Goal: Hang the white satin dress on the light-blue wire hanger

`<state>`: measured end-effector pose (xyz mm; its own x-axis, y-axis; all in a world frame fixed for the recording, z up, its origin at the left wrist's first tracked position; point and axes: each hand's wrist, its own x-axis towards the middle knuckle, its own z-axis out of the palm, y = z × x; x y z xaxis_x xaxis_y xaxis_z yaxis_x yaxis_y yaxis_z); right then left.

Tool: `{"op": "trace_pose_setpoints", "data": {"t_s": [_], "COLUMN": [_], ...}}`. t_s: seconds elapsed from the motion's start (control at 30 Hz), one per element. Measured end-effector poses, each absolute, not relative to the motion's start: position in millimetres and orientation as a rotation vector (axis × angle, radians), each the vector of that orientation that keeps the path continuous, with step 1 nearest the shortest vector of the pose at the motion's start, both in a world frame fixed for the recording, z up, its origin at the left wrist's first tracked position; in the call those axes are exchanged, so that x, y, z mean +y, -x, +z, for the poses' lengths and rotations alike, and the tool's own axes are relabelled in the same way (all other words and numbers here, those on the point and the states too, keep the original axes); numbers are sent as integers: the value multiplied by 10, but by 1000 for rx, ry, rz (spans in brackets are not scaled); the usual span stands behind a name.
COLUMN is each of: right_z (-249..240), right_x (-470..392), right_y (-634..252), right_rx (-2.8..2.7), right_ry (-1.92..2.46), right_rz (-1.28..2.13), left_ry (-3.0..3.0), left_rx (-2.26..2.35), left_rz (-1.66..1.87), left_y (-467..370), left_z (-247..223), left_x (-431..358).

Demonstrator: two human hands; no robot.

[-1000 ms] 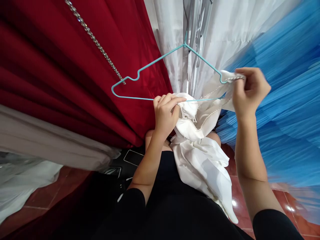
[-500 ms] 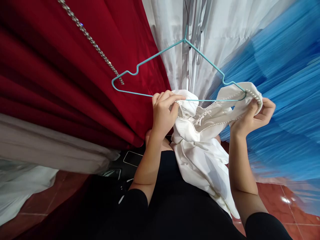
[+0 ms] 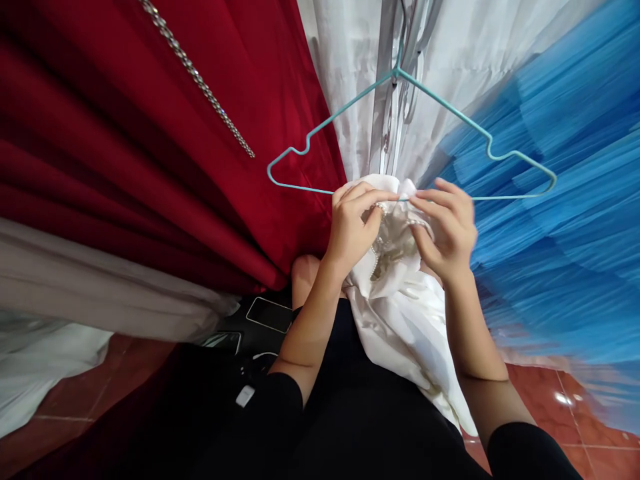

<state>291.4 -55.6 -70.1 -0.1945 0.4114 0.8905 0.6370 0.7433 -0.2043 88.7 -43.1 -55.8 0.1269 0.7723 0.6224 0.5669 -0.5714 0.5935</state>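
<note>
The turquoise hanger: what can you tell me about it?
The hanger is slim, turquoise and smooth-looking, its material unclear. Its stem points up in front of metal poles, the hook's end unclear. Two sloping shoulders, each notched, join a straight bottom bar. White cloth is bunched near the bar's middle. The left hand holds it there, fingers across the bar; the right hand is close beside.

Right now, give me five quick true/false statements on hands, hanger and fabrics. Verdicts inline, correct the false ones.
1. The left hand and right hand are at the white garment, near the hanger's lower bar. True.
2. The hanger is red. False: light blue.
3. Beaded trim shows on the garment. True.
4. The garment covers both hanger ends. False: both are bare.
5. Red fabric is picture-left, blue fabric picture-right. True.
</note>
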Motion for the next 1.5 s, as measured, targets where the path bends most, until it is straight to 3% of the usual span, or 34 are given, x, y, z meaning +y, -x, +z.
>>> {"op": "trace_pose_setpoints", "data": {"t_s": [0.27,0.5,0.63,0.77,0.97,1.1,1.3,1.5], "right_z": [-806,-720,-699,-691,-736,-756,-738,-977], "right_x": [-185,-257,-277,-339,-368,-357,-333,-447], "right_y": [-2572,-2723,-2749,-2710,-2697,-2730,-2761,-3027], "right_rx": [-1756,-1776,-1797,-1776,-1780,-1824,-1884,-1540], "right_ry": [865,804,770,761,823,832,812,790], "right_rz": [-155,-129,-129,-132,-132,-174,-225,-352], "left_ry": [-2174,-1298,-1269,-1571,-1972,-1869,-2176,-2269], "left_rx": [1026,1398,1520,1456,1227,843,1140,1239], "left_rz": [1742,2197,2431,2366,2137,2282,1663,1516], "left_y": [-672,44,530,634,83,-410,-962,-925], "left_z": [-807,-1192,-1005,-499,47,-45,-503,-583], "left_x": [-576,-708,-432,-142,-80,-299,-497,-454]}}
